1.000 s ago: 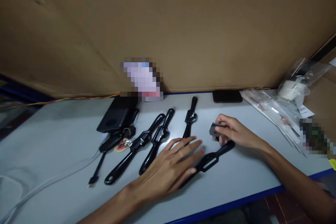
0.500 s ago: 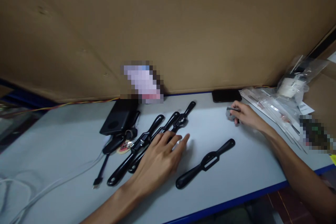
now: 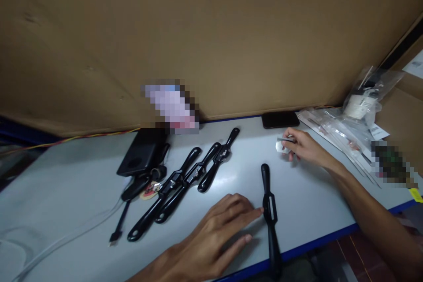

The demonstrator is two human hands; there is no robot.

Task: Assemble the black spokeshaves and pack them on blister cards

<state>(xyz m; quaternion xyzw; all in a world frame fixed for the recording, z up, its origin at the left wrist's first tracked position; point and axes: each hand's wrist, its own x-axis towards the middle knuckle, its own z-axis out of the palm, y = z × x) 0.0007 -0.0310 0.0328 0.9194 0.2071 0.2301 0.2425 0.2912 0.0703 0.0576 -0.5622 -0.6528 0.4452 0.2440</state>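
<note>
On the worktop (image 3: 82,185), the spread left hand (image 3: 218,233) is touching a black handle (image 3: 269,209), while the right hand (image 3: 302,147) is pinching a small metal piece (image 3: 281,146).

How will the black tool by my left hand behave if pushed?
The black tool looks rigid, so it likely slides or pivots flat, not bends. Its near end seems past the table edge, so it might tip off.
</note>
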